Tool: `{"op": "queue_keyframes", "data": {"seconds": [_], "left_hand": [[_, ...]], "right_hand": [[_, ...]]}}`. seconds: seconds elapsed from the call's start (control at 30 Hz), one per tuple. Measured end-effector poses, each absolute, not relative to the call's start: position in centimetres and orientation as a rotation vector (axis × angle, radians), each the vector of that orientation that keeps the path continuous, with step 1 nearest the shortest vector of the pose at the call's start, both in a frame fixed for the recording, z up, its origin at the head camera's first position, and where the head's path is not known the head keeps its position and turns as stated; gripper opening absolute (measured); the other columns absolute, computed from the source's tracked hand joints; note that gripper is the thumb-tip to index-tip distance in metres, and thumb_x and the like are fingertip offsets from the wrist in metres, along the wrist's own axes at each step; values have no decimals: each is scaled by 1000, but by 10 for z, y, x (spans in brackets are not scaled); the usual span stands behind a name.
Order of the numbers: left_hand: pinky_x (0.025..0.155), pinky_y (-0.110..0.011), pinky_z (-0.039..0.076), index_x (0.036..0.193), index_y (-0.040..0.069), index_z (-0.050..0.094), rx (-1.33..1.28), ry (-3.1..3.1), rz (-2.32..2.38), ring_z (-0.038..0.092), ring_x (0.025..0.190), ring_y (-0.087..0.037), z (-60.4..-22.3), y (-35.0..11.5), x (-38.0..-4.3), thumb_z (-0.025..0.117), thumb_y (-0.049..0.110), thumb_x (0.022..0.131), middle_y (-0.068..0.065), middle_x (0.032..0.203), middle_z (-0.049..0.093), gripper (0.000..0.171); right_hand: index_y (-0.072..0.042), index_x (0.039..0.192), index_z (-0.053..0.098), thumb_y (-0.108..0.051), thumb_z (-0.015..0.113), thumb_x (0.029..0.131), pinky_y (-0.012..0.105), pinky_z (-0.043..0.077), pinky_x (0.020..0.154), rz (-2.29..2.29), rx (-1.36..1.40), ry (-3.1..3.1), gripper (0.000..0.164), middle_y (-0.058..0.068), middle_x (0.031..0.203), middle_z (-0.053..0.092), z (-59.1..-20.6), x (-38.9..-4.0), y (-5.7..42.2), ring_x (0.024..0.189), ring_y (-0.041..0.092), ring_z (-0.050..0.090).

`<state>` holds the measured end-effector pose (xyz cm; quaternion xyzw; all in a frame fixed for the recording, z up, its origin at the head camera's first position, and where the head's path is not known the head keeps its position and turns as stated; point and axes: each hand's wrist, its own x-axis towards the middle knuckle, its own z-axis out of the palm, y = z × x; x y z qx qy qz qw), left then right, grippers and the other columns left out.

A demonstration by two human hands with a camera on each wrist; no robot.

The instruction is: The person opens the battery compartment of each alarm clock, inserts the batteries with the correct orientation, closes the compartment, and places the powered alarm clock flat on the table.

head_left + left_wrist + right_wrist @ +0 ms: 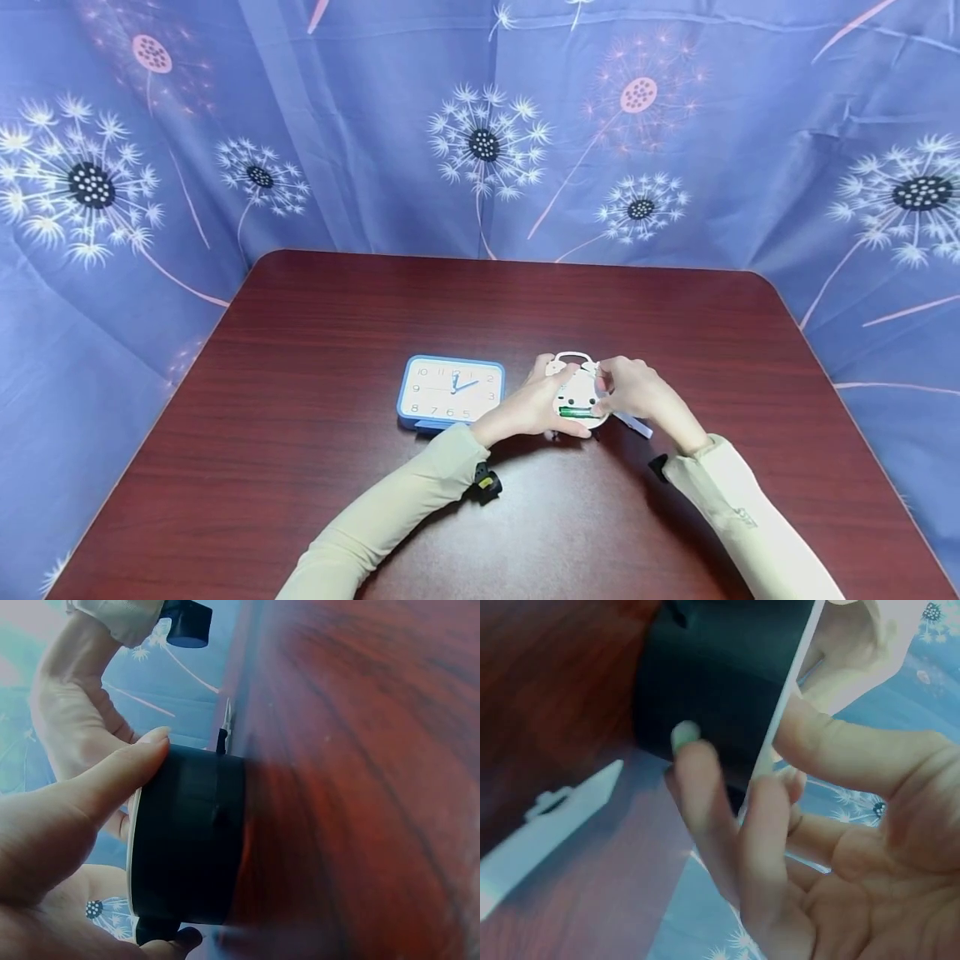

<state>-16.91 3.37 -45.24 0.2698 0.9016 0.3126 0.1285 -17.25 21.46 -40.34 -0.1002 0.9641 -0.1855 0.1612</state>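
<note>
A round alarm clock [579, 388] with bells and a handle lies face down on the table, its white back up and its dark side wall [187, 832] showing in the left wrist view. A green battery [576, 412] sits in the slot on its back. My left hand [534, 407] grips the clock from the left, thumb at its lower edge. From the right, my right hand [637, 390] holds the clock's edge, its thumb on the back by the battery's right end and fingers against the dark side [712, 682]. The clock's face is hidden.
A blue rectangular clock [450, 390] with a white dial stands left of my left hand. A thin pale piece with a small tab [555, 825], like a battery cover, lies on the table [345, 308] just right of the alarm clock. A patterned blue cloth [390, 167] hangs behind.
</note>
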Motion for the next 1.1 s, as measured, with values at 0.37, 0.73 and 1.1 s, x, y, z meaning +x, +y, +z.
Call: {"op": "queue_keyframes", "data": {"seconds": [0.37, 0.73, 1.1], "left_hand": [[106, -29, 41, 152, 12, 32, 770, 2629, 882, 36, 136, -26, -451, 34, -170, 83, 45, 71, -18, 150, 26, 101], [104, -30, 42, 152, 12, 31, 767, 2612, 895, 38, 134, -28, -451, 36, -169, 83, 45, 71, -18, 149, 26, 102], [101, -29, 44, 151, 12, 34, 727, 2632, 824, 45, 128, -26, -445, 36, -169, 84, 47, 69, -16, 145, 31, 102]], "right_hand": [[-11, 74, 53, -15, 82, 68, 31, 35, 54, -390, -237, 2730, 29, 2, 67, 49, -400, -176, 206, 63, 20, 47], [-12, 80, 55, -14, 80, 69, 34, 39, 55, -362, -269, 2746, 27, 4, 72, 55, -403, -172, 206, 65, 21, 51], [-14, 73, 54, -18, 76, 75, 29, 34, 52, -529, -266, 2838, 23, -2, 64, 50, -407, -154, 214, 59, 16, 46]]}}
